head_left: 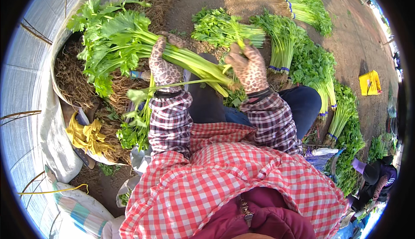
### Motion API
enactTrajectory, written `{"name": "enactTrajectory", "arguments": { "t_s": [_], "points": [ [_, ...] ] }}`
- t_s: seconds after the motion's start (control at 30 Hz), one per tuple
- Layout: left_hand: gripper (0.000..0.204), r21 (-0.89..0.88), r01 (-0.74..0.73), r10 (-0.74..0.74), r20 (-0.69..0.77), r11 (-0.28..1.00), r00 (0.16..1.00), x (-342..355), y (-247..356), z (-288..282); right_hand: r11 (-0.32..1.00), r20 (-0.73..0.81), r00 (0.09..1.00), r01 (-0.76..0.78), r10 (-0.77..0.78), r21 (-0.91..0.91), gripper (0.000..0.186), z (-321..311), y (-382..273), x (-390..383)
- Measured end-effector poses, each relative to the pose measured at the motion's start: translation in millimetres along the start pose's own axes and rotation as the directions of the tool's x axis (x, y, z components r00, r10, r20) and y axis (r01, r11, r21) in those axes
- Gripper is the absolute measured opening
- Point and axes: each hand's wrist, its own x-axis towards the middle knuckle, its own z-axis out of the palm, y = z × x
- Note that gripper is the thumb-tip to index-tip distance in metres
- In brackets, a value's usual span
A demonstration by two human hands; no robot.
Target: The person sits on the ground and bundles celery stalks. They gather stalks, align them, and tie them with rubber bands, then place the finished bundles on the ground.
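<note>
The leopard-print-gloved left hand [164,64] grips a leafy green celery bunch [196,64]; beside its base, the matching right hand [249,69] seemingly pinches a yellow-green stalk [237,30]. Likely stripping; next needs steady support.

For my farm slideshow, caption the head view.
Gloved left hand grips a leafy celery bunch beside the right hand; banded celery bundles lie beyond.

Bright daylight; soil [354,44] partly shadowed; glare along right rim; strong fisheye bend, black corners.

Held celery [140,39] above roots [71,75], bundles [283,42] right.
</note>
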Motion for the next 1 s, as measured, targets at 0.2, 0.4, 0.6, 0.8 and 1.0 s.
{"name": "enactTrajectory", "arguments": {
  "t_s": [0.2, 0.4, 0.6, 0.8, 1.0],
  "points": [
    [0.02, -0.014, -0.095, 0.094, -0.012, 0.995, 0.995, 10.1, 29.4, -11.3, -0.147, -0.266, 0.958, -0.249, 0.105, -0.957, 0.045, -115.2, -22.1, -11.1],
    [0.015, 0.112, -0.06, 0.072, -0.107, 0.992, 0.992, 21.2, 24.1, 12.4, -0.297, 0.397, 0.914, 0.403, 0.085, -0.866, 0.095, -13.8, -13.8, -15.2],
    [0.038, 0.412, 0.005, -0.058, 0.117, 0.911, 0.991, 34.4, 15.3, 33.1, 0.533, 0.225, 0.932, 0.041, 0.284, -0.845, 0.063, 60.0, 21.6, -2.9],
    [0.054, -0.024, 0.384, -0.379, 0.105, 0.923, 0.919, 17.1, -9.4, 2.3, 0.65, 0.133, 0.761, -0.433, 0.634, -0.624, 0.039, 36.5, 6.7, -17.2],
    [0.025, 0.036, 0.388, -0.388, 0.016, 0.921, 0.921, 2.0, -27.2, -17.6, 0.714, 0.03, 0.861, -0.401, 0.507, -0.574, 0.057, 37.6, 2.4, -34.3]
  ]
}}
